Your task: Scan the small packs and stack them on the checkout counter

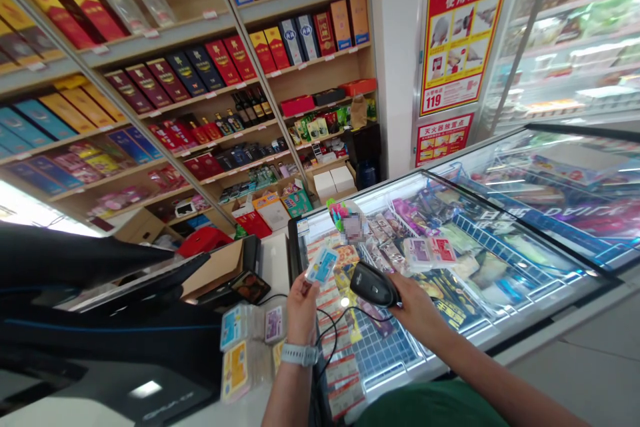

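Note:
My left hand (pixel 301 307), with a grey watch on the wrist, is closed on a small blue-and-white packet (pixel 322 265) held up by its lower edge. My right hand (pixel 417 310) grips a black handheld barcode scanner (pixel 374 285), its head pointing left toward the packet. The scanner's black cable (pixel 330 340) loops down between my arms. Both hands hover over the left end of a glass-topped chest freezer (pixel 550 307) filled with wrapped ice creams. Two small packets (pixel 430 252) lie on the freezer glass just beyond the scanner.
A black till screen (pixel 100 307) stands at left, with more small packets (pixel 245 347) on the counter beside it. Wall shelves (pixel 200 80) hold boxed goods and bottles. A red poster (pixel 463 27) hangs on the wall; a glass-door fridge (pixel 575 33) stands at right.

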`<state>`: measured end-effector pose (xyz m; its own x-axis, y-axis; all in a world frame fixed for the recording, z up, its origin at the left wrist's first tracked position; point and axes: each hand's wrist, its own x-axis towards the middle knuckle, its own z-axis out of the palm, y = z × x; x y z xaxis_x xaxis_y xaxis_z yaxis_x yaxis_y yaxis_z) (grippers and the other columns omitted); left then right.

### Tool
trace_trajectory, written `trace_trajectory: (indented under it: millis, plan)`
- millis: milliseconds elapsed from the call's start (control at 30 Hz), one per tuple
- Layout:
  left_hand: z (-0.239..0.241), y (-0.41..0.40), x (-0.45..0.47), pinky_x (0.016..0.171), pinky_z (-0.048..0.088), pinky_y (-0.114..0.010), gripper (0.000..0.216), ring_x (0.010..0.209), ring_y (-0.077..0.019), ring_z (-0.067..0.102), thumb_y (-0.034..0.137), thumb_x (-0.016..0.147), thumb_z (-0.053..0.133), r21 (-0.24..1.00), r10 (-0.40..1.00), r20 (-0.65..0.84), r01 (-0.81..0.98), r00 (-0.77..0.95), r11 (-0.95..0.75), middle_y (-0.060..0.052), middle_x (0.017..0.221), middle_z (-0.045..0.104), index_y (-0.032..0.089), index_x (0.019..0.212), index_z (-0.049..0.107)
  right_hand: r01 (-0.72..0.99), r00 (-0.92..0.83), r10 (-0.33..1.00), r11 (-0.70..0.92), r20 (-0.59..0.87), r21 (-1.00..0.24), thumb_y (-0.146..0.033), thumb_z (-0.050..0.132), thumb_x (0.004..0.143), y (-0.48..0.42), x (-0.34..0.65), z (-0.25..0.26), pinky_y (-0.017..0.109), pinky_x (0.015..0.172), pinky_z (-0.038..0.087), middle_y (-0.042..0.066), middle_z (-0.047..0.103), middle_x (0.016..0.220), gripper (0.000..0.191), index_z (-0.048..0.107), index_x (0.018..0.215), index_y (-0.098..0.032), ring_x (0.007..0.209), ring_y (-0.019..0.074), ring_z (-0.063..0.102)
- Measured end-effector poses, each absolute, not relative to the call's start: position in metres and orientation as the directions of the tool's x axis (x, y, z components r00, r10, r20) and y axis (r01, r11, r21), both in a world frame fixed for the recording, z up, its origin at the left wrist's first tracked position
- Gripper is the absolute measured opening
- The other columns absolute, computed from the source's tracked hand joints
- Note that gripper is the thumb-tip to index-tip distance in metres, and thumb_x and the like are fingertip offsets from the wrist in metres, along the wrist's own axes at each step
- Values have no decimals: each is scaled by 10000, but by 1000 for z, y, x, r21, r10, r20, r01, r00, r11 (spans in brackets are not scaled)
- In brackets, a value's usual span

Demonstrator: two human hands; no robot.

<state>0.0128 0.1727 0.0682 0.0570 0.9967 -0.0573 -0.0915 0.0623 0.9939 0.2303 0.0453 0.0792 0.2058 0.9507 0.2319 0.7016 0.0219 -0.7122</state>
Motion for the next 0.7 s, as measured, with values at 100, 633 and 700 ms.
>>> trace_trajectory:
  millis: [100, 633, 700]
  plan:
    - [66, 172, 13, 835, 487, -308, 450, 875, -187, 649, 347, 664, 746, 995, 997, -56, -85, 51, 60, -86, 943, 709, 140, 1052, 652, 694, 200, 954, 21, 221, -720, -80, 525, 714, 45, 231, 75, 361, 856, 446, 82, 670, 1021, 411, 603, 1105, -176, 964, 237, 612]
    - [58, 171, 12, 851, 467, -309, 453, 875, -167, 645, 297, 682, 728, 987, 995, -72, -136, 64, 80, -67, 955, 710, 143, 1094, 620, 722, 204, 962, -21, 184, -691, -67, 501, 693, 39, 230, 76, 355, 829, 440, 89, 658, 987, 377, 587, 1048, -158, 943, 243, 607]
    - [56, 171, 12, 855, 466, -310, 474, 883, -168, 646, 297, 683, 730, 985, 995, -75, -148, 73, 85, -69, 969, 710, 143, 1116, 614, 718, 208, 960, -21, 186, -696, -72, 504, 694, 39, 230, 74, 355, 830, 442, 86, 658, 991, 379, 585, 1053, -163, 948, 244, 606]
